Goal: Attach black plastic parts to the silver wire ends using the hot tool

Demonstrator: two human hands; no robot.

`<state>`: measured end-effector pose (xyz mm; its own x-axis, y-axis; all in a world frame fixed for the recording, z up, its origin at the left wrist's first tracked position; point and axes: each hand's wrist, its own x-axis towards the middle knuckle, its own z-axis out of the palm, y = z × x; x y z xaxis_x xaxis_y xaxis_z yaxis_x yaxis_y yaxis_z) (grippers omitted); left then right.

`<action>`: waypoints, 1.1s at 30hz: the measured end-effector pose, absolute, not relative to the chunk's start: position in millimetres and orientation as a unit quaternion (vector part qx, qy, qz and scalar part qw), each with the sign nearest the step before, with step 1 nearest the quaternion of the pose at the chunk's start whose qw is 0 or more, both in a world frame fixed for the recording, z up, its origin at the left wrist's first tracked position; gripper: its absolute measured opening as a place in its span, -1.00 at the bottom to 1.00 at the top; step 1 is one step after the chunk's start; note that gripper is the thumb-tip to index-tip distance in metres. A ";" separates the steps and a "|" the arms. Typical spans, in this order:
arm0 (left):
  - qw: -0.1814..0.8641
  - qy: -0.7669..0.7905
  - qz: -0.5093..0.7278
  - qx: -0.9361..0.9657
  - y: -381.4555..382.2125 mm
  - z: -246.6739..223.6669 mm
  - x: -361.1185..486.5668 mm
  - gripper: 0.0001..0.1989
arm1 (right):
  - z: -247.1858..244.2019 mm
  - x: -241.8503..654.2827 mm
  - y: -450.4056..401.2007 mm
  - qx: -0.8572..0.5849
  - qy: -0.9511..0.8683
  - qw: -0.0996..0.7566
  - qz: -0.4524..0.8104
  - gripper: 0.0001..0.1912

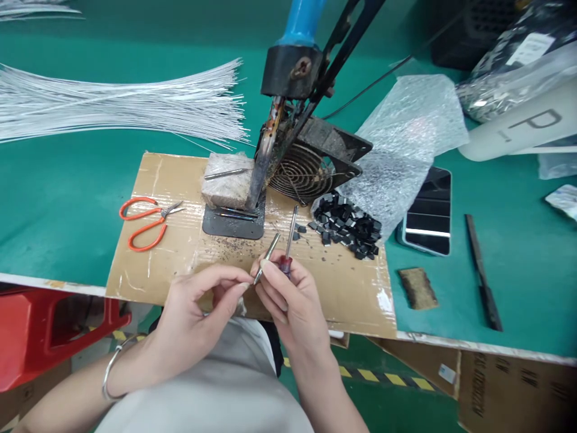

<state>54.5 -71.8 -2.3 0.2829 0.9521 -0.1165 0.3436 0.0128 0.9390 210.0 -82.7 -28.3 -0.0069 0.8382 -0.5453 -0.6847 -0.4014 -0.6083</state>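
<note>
My right hand [293,294] is closed around a small screwdriver [292,231] with a dark red handle, its shaft pointing up and away. Between the thumb and fingers of that same hand is a slim silver metal rod [269,252], tilted. Thumb and forefinger of my left hand [202,310] are pinched together right at the rod's lower end; whatever is between them is too small to make out. Just beyond the hands lies a brown cardboard sheet [175,273] strewn with dark crumbs. A soldering iron [265,150] with a blue handle is clamped above it, tip down.
Orange-handled scissors [146,224] lie left; a wrapped block [225,186] stands by the iron. Behind are a fan [306,171] and white wires [121,108]. Right are small black pieces [349,225], bubble wrap [410,132], a phone [427,210], a sponge [418,288] and a black tool [482,276].
</note>
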 end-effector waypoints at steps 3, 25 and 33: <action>0.495 0.513 0.311 0.628 -71.0 -2.8 54.5 -0.85 | -27.9 208.6 -82.7 -0.457 -0.085 0.543 0.699 -0.55; 0.620 0.527 0.303 0.496 -65.2 0.5 57.0 -0.93 | -28.9 202.0 -77.0 -0.506 -0.111 0.558 0.648 -0.60; 0.644 0.525 0.305 0.465 -66.8 -4.5 52.7 -0.95 | -31.2 199.8 -74.4 -0.504 -0.112 0.561 0.647 -0.60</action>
<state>52.7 -66.8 -4.5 0.2616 0.8815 -0.3931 0.0956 0.3816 0.9194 199.8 -74.4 -31.2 0.1389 0.8386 -0.5268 -0.6136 -0.3447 -0.7104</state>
